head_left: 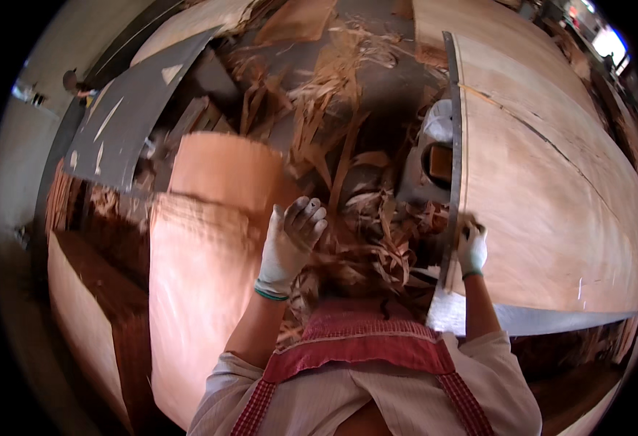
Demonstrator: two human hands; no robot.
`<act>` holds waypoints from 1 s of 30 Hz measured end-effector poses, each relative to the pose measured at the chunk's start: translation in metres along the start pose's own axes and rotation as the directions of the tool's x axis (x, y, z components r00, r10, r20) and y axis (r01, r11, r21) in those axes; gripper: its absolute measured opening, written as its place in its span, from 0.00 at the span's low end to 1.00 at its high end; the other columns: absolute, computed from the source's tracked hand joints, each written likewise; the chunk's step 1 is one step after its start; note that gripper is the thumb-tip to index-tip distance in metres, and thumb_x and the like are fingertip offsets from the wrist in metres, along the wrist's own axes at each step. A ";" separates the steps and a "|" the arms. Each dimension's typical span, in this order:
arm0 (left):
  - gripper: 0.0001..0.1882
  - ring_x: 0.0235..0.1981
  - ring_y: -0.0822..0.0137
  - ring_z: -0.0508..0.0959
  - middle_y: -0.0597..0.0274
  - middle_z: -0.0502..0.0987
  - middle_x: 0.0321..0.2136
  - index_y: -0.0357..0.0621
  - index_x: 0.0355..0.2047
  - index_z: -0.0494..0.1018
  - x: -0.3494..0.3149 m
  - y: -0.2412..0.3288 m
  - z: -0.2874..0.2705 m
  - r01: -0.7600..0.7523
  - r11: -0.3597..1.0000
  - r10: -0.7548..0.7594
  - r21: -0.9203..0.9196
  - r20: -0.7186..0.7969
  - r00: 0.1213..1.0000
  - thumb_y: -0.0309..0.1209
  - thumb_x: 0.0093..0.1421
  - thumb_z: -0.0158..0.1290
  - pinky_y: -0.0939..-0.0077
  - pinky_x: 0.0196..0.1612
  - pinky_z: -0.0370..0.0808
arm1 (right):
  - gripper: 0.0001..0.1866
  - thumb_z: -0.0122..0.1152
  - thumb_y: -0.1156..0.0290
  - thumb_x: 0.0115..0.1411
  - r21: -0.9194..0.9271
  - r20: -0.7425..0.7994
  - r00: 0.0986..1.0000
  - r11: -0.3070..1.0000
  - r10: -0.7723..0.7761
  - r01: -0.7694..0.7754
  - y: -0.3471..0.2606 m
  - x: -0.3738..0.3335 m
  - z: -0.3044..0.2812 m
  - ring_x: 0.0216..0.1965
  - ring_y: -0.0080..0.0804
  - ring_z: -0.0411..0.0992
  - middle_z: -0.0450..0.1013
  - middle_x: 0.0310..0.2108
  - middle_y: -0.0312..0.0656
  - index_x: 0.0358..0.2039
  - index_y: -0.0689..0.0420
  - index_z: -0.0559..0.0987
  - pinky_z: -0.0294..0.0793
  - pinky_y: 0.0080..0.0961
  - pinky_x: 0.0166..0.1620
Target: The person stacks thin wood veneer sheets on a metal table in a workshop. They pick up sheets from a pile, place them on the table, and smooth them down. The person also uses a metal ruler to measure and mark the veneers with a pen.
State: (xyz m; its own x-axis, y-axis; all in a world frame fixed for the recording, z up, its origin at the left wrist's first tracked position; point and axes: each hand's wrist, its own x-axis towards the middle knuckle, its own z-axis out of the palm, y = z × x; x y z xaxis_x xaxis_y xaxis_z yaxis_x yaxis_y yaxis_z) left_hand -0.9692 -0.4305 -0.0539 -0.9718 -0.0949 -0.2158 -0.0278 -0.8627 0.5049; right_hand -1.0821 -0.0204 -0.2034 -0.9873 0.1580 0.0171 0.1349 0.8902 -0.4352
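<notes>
My left hand (293, 243), in a white glove with a green cuff, is raised beside a stack of wood veneer sheets (202, 291). Its fingers curl loosely, the thumb stands apart, and nothing shows in the palm. My right hand (473, 248), gloved the same way, is closed at the left edge of a broad pale veneer sheet (544, 189) lying on a table. Whatever its fingers may hold is hidden. A dark strip (450, 145) runs along that table edge. A long dark split (544, 134) crosses the sheet's far part.
Torn veneer strips (391, 232) litter the floor between the stack and the table. A grey container (420, 171) stands near the table's left edge. At the left are a dark tilted board (130, 116) and another veneer stack (86, 305). Another person (75, 83) shows at far left.
</notes>
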 end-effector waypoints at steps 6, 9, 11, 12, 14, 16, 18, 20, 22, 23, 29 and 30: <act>0.27 0.53 0.57 0.72 0.56 0.72 0.50 0.43 0.52 0.67 0.127 0.070 0.003 0.178 0.984 -0.179 0.021 0.093 0.979 0.53 0.66 0.44 0.63 0.57 0.69 | 0.15 0.57 0.63 0.58 -0.162 -0.243 0.954 0.963 0.175 -0.217 -0.040 -0.021 0.020 0.45 0.51 0.72 0.65 0.55 0.44 0.45 0.51 0.73 0.74 0.45 0.43; 0.25 0.50 0.58 0.73 0.56 0.73 0.48 0.43 0.50 0.69 0.187 0.077 0.003 0.206 0.978 -0.206 0.014 0.165 0.965 0.52 0.65 0.47 0.64 0.55 0.70 | 0.15 0.59 0.63 0.56 -0.157 -0.263 0.937 0.948 0.231 -0.278 -0.054 -0.016 0.022 0.45 0.49 0.72 0.66 0.54 0.42 0.43 0.52 0.73 0.74 0.44 0.43; 0.25 0.49 0.59 0.73 0.56 0.73 0.47 0.43 0.51 0.69 0.225 0.075 0.004 0.212 0.976 -0.216 0.041 0.220 0.951 0.50 0.65 0.47 0.64 0.54 0.70 | 0.15 0.59 0.65 0.55 -0.186 -0.264 0.925 0.926 0.274 -0.328 -0.055 -0.013 0.022 0.46 0.48 0.72 0.67 0.53 0.42 0.43 0.51 0.72 0.74 0.43 0.43; 0.24 0.50 0.59 0.72 0.57 0.73 0.46 0.41 0.51 0.68 0.244 0.074 0.005 0.244 0.969 -0.244 0.033 0.251 0.937 0.48 0.66 0.47 0.65 0.54 0.70 | 0.13 0.57 0.63 0.58 -0.199 -0.301 0.928 0.937 0.221 -0.288 -0.054 -0.012 0.022 0.41 0.51 0.73 0.68 0.51 0.45 0.42 0.51 0.73 0.73 0.46 0.40; 0.25 0.49 0.62 0.73 0.56 0.74 0.46 0.39 0.57 0.63 0.276 0.071 0.007 0.130 0.967 -0.199 0.218 0.330 0.923 0.43 0.65 0.49 0.66 0.56 0.68 | 0.13 0.57 0.62 0.58 -0.207 -0.216 0.919 0.905 0.329 -0.372 -0.051 -0.013 0.023 0.41 0.52 0.73 0.68 0.51 0.46 0.43 0.52 0.73 0.73 0.47 0.40; 0.19 0.42 0.67 0.75 0.59 0.76 0.39 0.39 0.55 0.66 0.311 0.071 0.014 0.093 0.913 -0.224 0.397 0.299 0.928 0.32 0.65 0.49 0.71 0.50 0.71 | 0.17 0.60 0.69 0.51 -0.188 -0.271 0.927 0.931 0.258 -0.314 -0.049 -0.015 0.021 0.43 0.51 0.72 0.67 0.50 0.46 0.43 0.52 0.74 0.73 0.44 0.44; 0.14 0.35 0.71 0.75 0.63 0.76 0.32 0.38 0.50 0.69 0.344 0.064 0.024 0.151 0.880 -0.289 0.451 0.256 0.922 0.27 0.65 0.48 0.75 0.43 0.73 | 0.21 0.62 0.71 0.47 -0.195 -0.187 0.930 0.916 0.317 -0.352 -0.050 -0.014 0.017 0.48 0.48 0.70 0.64 0.52 0.47 0.44 0.53 0.72 0.73 0.42 0.48; 0.10 0.31 0.72 0.74 0.64 0.75 0.30 0.38 0.46 0.71 0.378 0.053 0.040 0.238 0.810 -0.415 0.536 0.237 0.878 0.26 0.66 0.47 0.77 0.39 0.73 | 0.22 0.62 0.71 0.46 -0.201 -0.170 0.925 0.907 0.339 -0.370 -0.055 -0.010 0.012 0.49 0.47 0.70 0.64 0.52 0.47 0.45 0.53 0.73 0.73 0.41 0.48; 0.11 0.31 0.74 0.75 0.65 0.75 0.29 0.38 0.45 0.72 0.412 0.031 0.061 0.245 0.692 -0.514 0.679 0.226 0.827 0.29 0.67 0.47 0.79 0.39 0.73 | 0.22 0.63 0.69 0.47 -0.208 -0.107 0.887 0.862 0.449 -0.462 -0.060 -0.003 0.007 0.48 0.46 0.71 0.64 0.53 0.46 0.46 0.52 0.74 0.74 0.40 0.48; 0.11 0.31 0.74 0.75 0.65 0.76 0.29 0.38 0.46 0.72 0.430 0.017 0.074 0.207 0.628 -0.552 0.750 0.243 0.798 0.30 0.67 0.47 0.79 0.39 0.74 | 0.21 0.63 0.67 0.48 -0.224 -0.105 0.874 0.845 0.475 -0.486 -0.064 0.000 0.005 0.45 0.47 0.73 0.63 0.54 0.45 0.45 0.50 0.75 0.74 0.41 0.47; 0.11 0.36 0.76 0.76 0.62 0.77 0.36 0.35 0.45 0.72 0.539 -0.101 0.163 -0.354 0.404 -0.688 0.843 0.536 0.489 0.28 0.65 0.50 0.80 0.42 0.73 | 0.14 0.62 0.64 0.53 0.163 -0.275 0.661 0.711 0.698 -0.684 -0.085 0.028 0.008 0.40 0.52 0.73 0.70 0.46 0.49 0.37 0.57 0.78 0.74 0.42 0.42; 0.12 0.37 0.70 0.78 0.56 0.78 0.36 0.34 0.45 0.71 0.560 -0.127 0.177 -0.539 0.373 -0.656 0.755 0.625 0.422 0.29 0.64 0.52 0.75 0.43 0.74 | 0.12 0.60 0.64 0.54 0.238 -0.411 0.559 0.677 0.720 -0.697 -0.094 0.032 0.015 0.38 0.54 0.73 0.72 0.39 0.52 0.32 0.61 0.77 0.73 0.41 0.41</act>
State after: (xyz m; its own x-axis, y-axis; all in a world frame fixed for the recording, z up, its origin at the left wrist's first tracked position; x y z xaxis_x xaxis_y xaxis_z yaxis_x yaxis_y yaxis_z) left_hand -1.5517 -0.2862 -0.0914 -0.5385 0.8367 0.0998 0.3364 0.1048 0.9359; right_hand -1.1280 -0.1057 -0.1752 -0.4201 0.9051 0.0660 0.7594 0.3904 -0.5204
